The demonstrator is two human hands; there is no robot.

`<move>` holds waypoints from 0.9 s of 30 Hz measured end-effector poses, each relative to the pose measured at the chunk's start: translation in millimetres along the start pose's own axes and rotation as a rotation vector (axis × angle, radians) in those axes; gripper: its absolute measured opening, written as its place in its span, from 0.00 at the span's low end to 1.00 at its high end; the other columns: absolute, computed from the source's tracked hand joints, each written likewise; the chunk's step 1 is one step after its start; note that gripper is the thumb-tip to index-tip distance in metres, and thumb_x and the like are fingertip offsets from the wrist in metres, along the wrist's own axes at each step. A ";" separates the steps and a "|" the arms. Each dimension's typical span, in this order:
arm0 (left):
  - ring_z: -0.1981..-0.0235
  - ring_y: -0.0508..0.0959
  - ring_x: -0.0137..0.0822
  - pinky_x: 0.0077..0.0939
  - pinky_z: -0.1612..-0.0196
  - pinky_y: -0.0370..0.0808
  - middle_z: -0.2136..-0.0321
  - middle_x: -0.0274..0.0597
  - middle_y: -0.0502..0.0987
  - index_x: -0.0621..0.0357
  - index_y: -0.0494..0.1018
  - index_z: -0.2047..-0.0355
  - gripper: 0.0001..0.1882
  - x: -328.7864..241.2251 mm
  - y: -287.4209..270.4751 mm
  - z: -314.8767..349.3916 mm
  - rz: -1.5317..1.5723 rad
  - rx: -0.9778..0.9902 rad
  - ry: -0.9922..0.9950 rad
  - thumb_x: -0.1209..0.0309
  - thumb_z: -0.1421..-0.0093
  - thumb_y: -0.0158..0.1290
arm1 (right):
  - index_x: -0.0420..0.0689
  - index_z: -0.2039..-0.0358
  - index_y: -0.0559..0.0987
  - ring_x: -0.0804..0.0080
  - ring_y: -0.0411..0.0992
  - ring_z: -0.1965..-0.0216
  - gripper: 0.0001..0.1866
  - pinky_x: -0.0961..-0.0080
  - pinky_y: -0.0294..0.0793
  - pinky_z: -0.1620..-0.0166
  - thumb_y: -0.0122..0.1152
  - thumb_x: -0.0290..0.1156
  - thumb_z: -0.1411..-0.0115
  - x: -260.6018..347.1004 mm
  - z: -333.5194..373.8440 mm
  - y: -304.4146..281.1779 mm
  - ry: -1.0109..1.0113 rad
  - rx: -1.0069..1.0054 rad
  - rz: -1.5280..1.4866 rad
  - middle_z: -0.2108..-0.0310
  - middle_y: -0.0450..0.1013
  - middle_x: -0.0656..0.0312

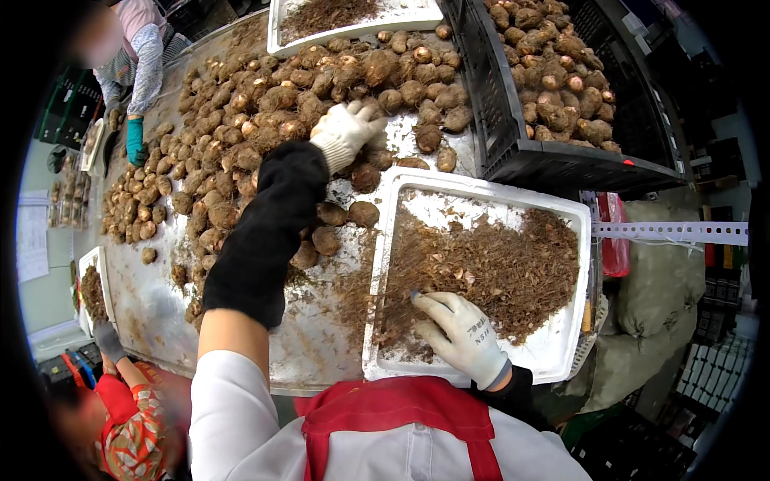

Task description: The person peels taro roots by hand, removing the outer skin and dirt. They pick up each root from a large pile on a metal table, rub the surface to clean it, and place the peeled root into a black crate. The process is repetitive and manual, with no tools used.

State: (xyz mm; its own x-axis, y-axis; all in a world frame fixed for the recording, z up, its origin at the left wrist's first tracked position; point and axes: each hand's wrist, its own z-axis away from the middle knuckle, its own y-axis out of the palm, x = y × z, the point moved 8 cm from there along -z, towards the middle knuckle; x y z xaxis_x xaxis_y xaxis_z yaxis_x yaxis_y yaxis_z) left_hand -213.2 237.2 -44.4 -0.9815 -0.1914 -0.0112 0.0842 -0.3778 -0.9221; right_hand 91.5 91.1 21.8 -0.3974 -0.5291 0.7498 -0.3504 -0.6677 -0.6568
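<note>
My left hand (346, 135), in a white knit glove below a black sleeve, reaches into a heap of brown hairy taro roots (273, 100) on a metal table. Its fingers are spread over the roots, with none plainly gripped. Above a white foam tray (584, 240) holding brown fibrous scrapings (513, 264), my right hand (461, 333) has its gloved fingers bent inward. A small dark tip shows at those fingers, and what they hold is too unclear to name. Several loose taro roots (363, 213) lie left of the tray.
A black plastic crate (553, 163) of taro roots stands at the far right. Another white foam tray (353, 36) of scrapings sits at the far edge. Two other people work along the left side, one with a teal glove (135, 143), the other with a grey glove (107, 341).
</note>
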 end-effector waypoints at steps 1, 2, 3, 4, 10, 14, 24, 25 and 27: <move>0.31 0.62 0.46 0.36 0.33 0.70 0.27 0.40 0.53 0.34 0.61 0.31 0.41 8.9 18.3 -26.0 0.022 -0.017 -0.024 0.80 0.42 0.59 | 0.45 0.46 0.77 0.52 0.75 0.53 0.21 0.58 0.74 0.50 0.63 0.36 0.38 -1.6 3.1 0.0 -0.004 0.005 -0.002 0.51 0.74 0.54; 0.31 0.62 0.46 0.37 0.34 0.70 0.28 0.39 0.55 0.34 0.63 0.32 0.40 -12.5 7.8 -23.8 -0.181 0.001 0.093 0.80 0.43 0.60 | 0.45 0.46 0.77 0.52 0.75 0.53 0.21 0.58 0.74 0.50 0.63 0.36 0.38 -6.8 6.8 -2.4 0.032 -0.003 -0.004 0.52 0.74 0.54; 0.31 0.62 0.46 0.37 0.35 0.71 0.29 0.39 0.56 0.34 0.65 0.33 0.39 -27.8 -5.4 -13.3 -0.386 -0.004 0.196 0.80 0.43 0.60 | 0.46 0.46 0.77 0.52 0.75 0.53 0.21 0.59 0.74 0.50 0.63 0.36 0.38 -8.7 9.5 -3.2 0.052 -0.006 -0.012 0.52 0.74 0.54; 0.31 0.62 0.46 0.37 0.34 0.70 0.29 0.39 0.57 0.34 0.67 0.34 0.38 -25.9 -7.7 -13.2 -0.341 -0.015 0.182 0.78 0.43 0.61 | 0.46 0.46 0.77 0.52 0.75 0.53 0.21 0.59 0.74 0.50 0.63 0.36 0.38 -10.6 11.4 -4.0 0.070 -0.008 -0.021 0.52 0.74 0.54; 0.35 0.68 0.45 0.46 0.36 0.72 0.36 0.50 0.67 0.53 0.67 0.37 0.32 -9.3 -38.3 32.2 0.406 -0.256 -0.024 0.72 0.41 0.63 | 0.46 0.45 0.77 0.54 0.76 0.55 0.21 0.60 0.75 0.52 0.63 0.37 0.38 -14.0 12.4 -26.7 0.094 -0.148 -0.054 0.52 0.74 0.55; 0.48 0.77 0.41 0.32 0.47 0.81 0.50 0.53 0.76 0.60 0.67 0.40 0.28 -64.1 -31.4 109.3 1.216 -0.154 0.064 0.72 0.39 0.62 | 0.38 0.38 0.70 0.56 0.76 0.48 0.28 0.63 0.75 0.44 0.61 0.37 0.35 -38.2 -0.4 -43.1 0.170 -0.383 -0.463 0.46 0.72 0.44; 0.66 0.77 0.34 0.30 0.61 0.75 0.64 0.45 0.78 0.64 0.72 0.47 0.17 -142.8 6.9 199.9 1.614 -0.283 0.165 0.72 0.35 0.51 | 0.29 0.42 0.71 0.50 0.77 0.47 0.38 0.64 0.75 0.44 0.45 0.58 0.28 -14.8 -32.8 -37.1 0.003 -0.459 -0.503 0.49 0.76 0.40; 0.70 0.79 0.36 0.34 0.67 0.74 0.70 0.45 0.79 0.65 0.74 0.50 0.15 -139.6 7.9 193.2 1.132 -0.118 -0.033 0.70 0.32 0.49 | 0.32 0.43 0.73 0.47 0.80 0.55 0.32 0.63 0.79 0.52 0.47 0.52 0.28 -18.6 -23.6 -34.5 -0.097 -0.596 -0.198 0.53 0.78 0.41; 0.71 0.79 0.39 0.35 0.68 0.75 0.72 0.46 0.79 0.65 0.74 0.50 0.14 -137.8 16.6 193.5 1.347 -0.325 0.110 0.69 0.31 0.48 | 0.35 0.43 0.74 0.47 0.79 0.59 0.28 0.62 0.79 0.57 0.50 0.48 0.29 -17.4 -19.6 -26.4 -0.094 -0.569 -0.115 0.56 0.78 0.43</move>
State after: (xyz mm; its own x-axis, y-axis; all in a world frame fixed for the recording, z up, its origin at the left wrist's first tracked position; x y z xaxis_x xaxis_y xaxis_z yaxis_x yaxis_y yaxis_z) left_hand -43.3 82.0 16.6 -0.1867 -0.1587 -0.9695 0.9372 0.2672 -0.2242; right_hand 91.0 128.2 24.5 -0.2626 -0.5312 0.8055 -0.7970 -0.3512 -0.4914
